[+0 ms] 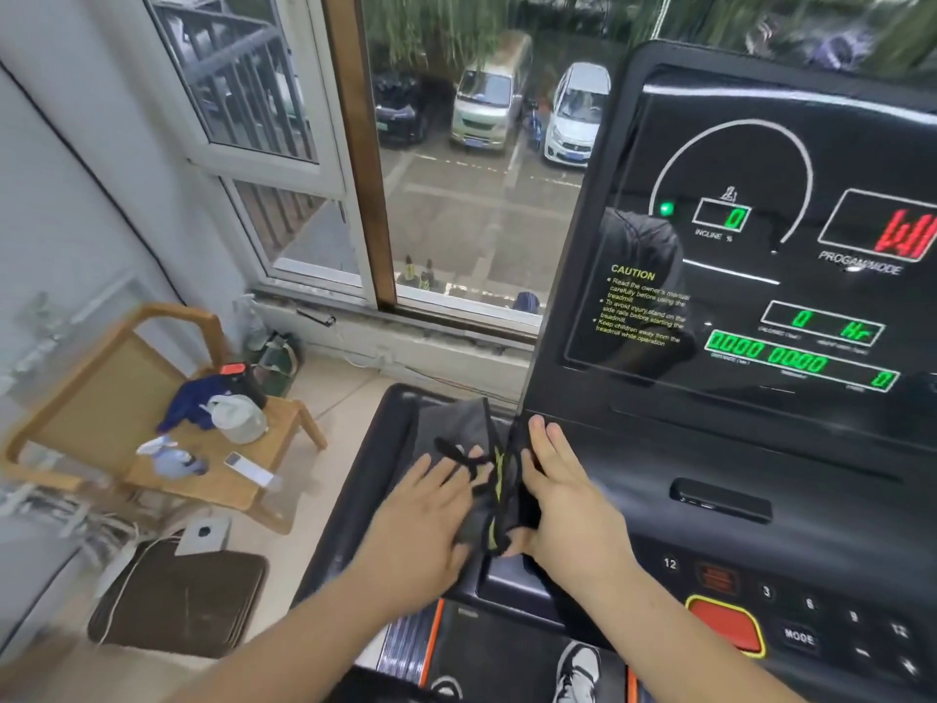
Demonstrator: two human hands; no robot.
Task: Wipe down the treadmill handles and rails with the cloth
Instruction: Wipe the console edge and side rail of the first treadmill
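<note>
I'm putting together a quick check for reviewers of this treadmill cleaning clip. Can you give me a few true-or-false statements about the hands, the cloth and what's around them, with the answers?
1. The left hand and the right hand both touch the dark cloth. True.
2. The incline readout shows 5. False: it shows 0.
3. A spray bottle lies on the wooden chair. True.
4. The right hand presses the red button. False: that hand is on the cloth, apart from the button.
</note>
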